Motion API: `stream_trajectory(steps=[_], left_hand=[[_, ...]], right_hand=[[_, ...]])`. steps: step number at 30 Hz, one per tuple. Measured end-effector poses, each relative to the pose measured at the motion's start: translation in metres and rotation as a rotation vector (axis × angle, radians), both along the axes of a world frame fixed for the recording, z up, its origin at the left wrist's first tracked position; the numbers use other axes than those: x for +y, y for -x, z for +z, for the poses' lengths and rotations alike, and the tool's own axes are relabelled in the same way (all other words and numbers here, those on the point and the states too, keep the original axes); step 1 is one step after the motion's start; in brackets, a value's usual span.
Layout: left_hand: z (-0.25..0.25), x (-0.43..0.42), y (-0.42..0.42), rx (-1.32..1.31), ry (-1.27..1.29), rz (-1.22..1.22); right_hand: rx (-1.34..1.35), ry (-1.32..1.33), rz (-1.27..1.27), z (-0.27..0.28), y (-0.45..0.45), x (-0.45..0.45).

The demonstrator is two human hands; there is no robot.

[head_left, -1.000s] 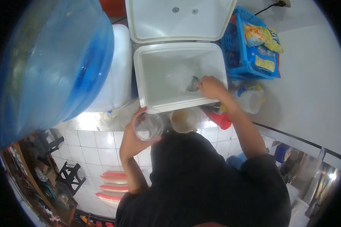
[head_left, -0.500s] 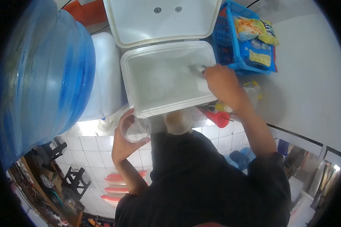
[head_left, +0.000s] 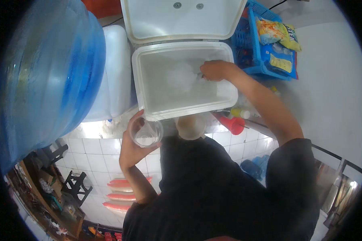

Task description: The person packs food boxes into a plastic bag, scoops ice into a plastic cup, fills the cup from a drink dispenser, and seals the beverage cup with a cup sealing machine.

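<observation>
Reaching over the white cooler, the right hand grips a scoop; the left hand curls around a clear cup.

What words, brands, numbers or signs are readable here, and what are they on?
None reads clearly enough to quote.
Yellow bag: large letters, turned sideways, too blurred to make out.
Blue bag: any print on its pale yellow panel is too small and blurred.
Cup: no lettering that I can make out.
White box: none that I can make out.
</observation>
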State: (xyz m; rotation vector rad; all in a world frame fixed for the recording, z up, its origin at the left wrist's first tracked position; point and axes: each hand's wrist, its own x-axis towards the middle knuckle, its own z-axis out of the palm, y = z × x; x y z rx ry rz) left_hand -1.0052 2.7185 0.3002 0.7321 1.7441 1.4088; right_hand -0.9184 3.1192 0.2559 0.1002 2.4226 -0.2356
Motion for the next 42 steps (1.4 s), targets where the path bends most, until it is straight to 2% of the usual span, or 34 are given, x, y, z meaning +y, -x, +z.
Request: stream_trajectory(steps=[2, 5, 9, 11, 15, 17, 21, 26, 30, 33, 39, 41, 42], left_hand=[[-0.002, -0.002, -0.001, 0.003, 0.006, -0.001], [-0.004, -0.007, 0.001, 0.001, 0.025, -0.012], [-0.003, -0.005, -0.005, -0.105, -0.039, 0.027], [-0.004, -0.005, -0.006, -0.132, -0.044, 0.041], [-0.004, -0.007, -0.005, -0.121, -0.023, 0.027], [-0.004, -0.007, -0.004, -0.109, -0.001, 0.017], [-0.003, -0.006, -0.004, -0.081, 0.011, 0.016], [-0.002, -0.006, -0.004, -0.079, 0.012, 0.028], [-0.002, -0.005, -0.006, -0.099, 0.026, 0.014], [-0.002, -0.004, -0.007, -0.077, 0.001, 0.032], [-0.003, -0.005, -0.008, -0.089, 0.0, 0.037], [-0.003, -0.005, -0.008, -0.091, 0.003, 0.038], [-0.005, -0.006, -0.006, -0.124, 0.017, 0.009]], right_hand=[[-0.215, 0.061, -0.01, -0.004, 0.0, -0.003], [-0.231, 0.12, -0.076, 0.002, -0.002, -0.006], [-0.24, 0.255, -0.011, 0.013, -0.002, 0.002], [-0.098, 0.45, -0.028, 0.02, -0.004, 0.005], [-0.268, 0.336, -0.076, 0.04, -0.008, -0.012], [-0.139, 0.321, -0.088, 0.032, -0.024, -0.014], [-0.129, 0.246, -0.178, 0.066, -0.033, -0.033], [0.087, 0.284, -0.243, 0.086, -0.061, -0.048], [0.12, 0.255, -0.343, 0.094, -0.064, -0.069], [0.015, 0.25, -0.369, 0.092, -0.063, -0.072], [0.205, 0.293, -0.432, 0.101, -0.07, -0.09], [0.239, 0.406, -0.5, 0.09, -0.06, -0.112], [0.204, 0.301, -0.441, 0.097, -0.046, -0.129]])
